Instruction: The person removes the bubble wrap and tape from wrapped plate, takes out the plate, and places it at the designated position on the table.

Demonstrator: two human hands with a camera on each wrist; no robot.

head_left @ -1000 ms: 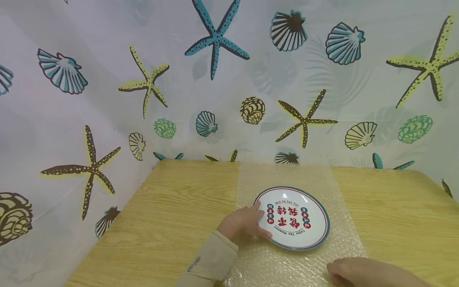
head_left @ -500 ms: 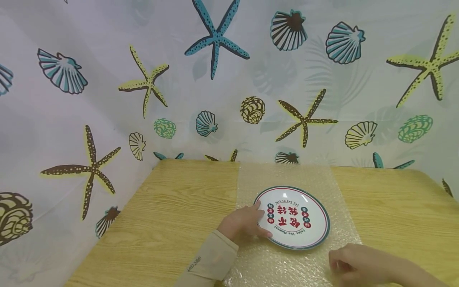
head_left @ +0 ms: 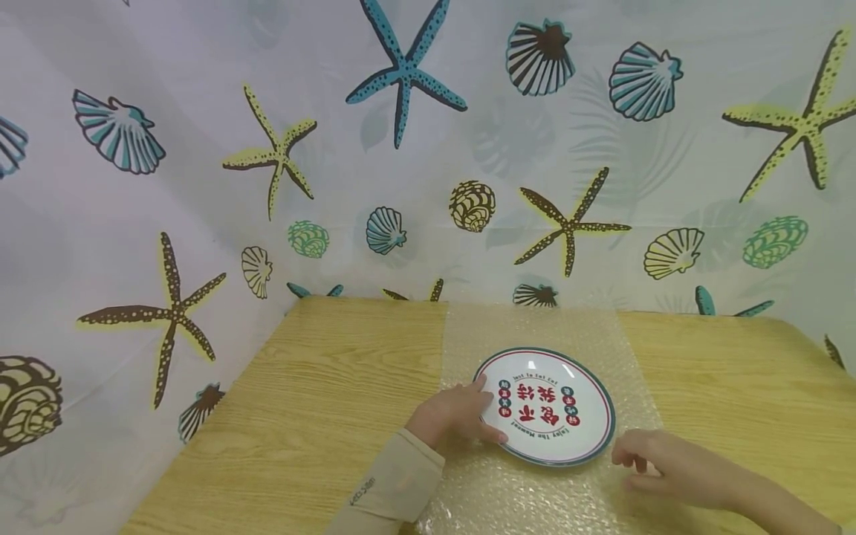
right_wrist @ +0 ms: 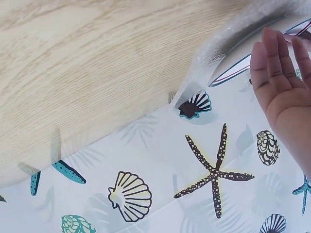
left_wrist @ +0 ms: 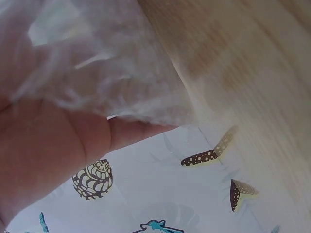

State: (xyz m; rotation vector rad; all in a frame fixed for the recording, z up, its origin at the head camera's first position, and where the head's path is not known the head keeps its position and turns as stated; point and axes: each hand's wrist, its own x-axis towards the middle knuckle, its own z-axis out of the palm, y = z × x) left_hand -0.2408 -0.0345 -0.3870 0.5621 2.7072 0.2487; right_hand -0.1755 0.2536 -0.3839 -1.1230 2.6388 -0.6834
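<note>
An oval white plate [head_left: 535,446] with a teal and red rim and red lettering lies on a sheet of bubble wrap [head_left: 521,494]. At its left edge, my left hand [head_left: 455,416] grips the rim, thumb and a finger showing over the plate; the other fingers are hidden. The left wrist view has bubble wrap [left_wrist: 97,63] covering part of that hand's fingers. Just off the plate's lower right edge is my right hand [head_left: 675,468], fingers loosely bent and nothing held. In the right wrist view, its fingers overlap the plate [right_wrist: 233,73] from that camera's side.
Under the bubble wrap is a wooden table [head_left: 321,371], its surface stretching to both sides. A white curtain [head_left: 428,171] printed with starfish and shells stands behind the table and along its left side.
My right hand has moved up from the lower edge of the view toward the plate's right edge, and its fingers have uncurled. The left hand and the plate have stayed in place.
</note>
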